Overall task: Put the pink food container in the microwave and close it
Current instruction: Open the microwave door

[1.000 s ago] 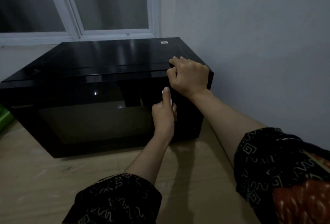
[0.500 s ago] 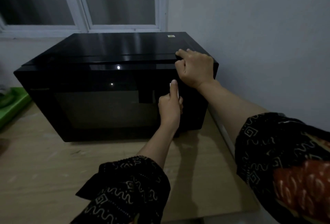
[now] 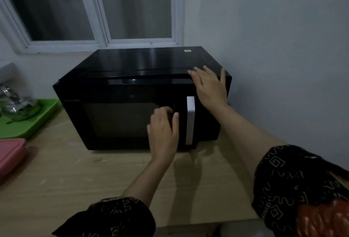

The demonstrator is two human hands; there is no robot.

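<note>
A black microwave (image 3: 120, 77) stands on the wooden counter against the wall, its door shut. A white vertical handle (image 3: 190, 121) runs down the door's right side. My left hand (image 3: 164, 132) hovers in front of the door just left of the handle, fingers loosely curled, holding nothing. My right hand (image 3: 210, 87) lies flat on the microwave's top right front corner with fingers spread. The pink food container (image 3: 9, 153) sits on the counter at the far left edge, partly cut off by the frame.
A green tray (image 3: 28, 125) with shiny metal items stands left of the microwave. A window is behind it and a grey wall at its right. The wooden counter (image 3: 85, 176) stretches in front of the microwave.
My left hand has let go of the white handle and moved slightly left. My right hand has opened from a fist to flat. The view has pulled back, showing the pink container.
</note>
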